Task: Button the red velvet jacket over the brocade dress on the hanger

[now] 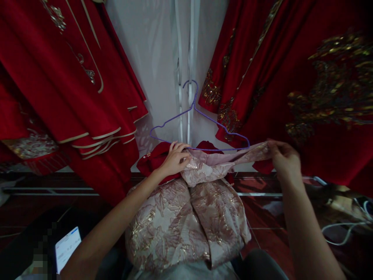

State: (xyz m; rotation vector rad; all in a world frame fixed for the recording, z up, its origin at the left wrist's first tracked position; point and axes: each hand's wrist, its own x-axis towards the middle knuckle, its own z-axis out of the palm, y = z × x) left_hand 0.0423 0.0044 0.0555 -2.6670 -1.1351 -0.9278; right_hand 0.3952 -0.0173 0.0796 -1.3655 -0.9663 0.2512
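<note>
Between two banks of hanging clothes, the red embroidered garments on the left (87, 105) and the red sequined garments on the right (291, 58), a white backdrop (145, 50) falls behind a pair of slim white poles (180, 50). Below these, bunched over the person's lap, sits the pale pink and gold brocade garment (166, 217), its bulk toward the body and its upper edge away from it. That edge runs crosswise from hand to hand, climbing slightly to the right, with the smooth pink lining showing along it. A piece of red cloth (155, 157) shows just beyond, mostly to the left.

The purple wire hanger (194, 104) lies on the far side of the hands, hook pointing away, its long lower bar nearly parallel to the brocade edge and close against it. Whether that bar passes in front of the lining or behind it is hard to tell along its whole length.

The left hand (176, 157) is nearer the hanger, its fingers at the bar and on the cloth; whether they pinch or only rest, I cannot tell. The right hand (285, 157), beyond the hanger's right corner, pinches the drawn-out end of the brocade. A lit phone (67, 249) shows beside the left forearm.
</note>
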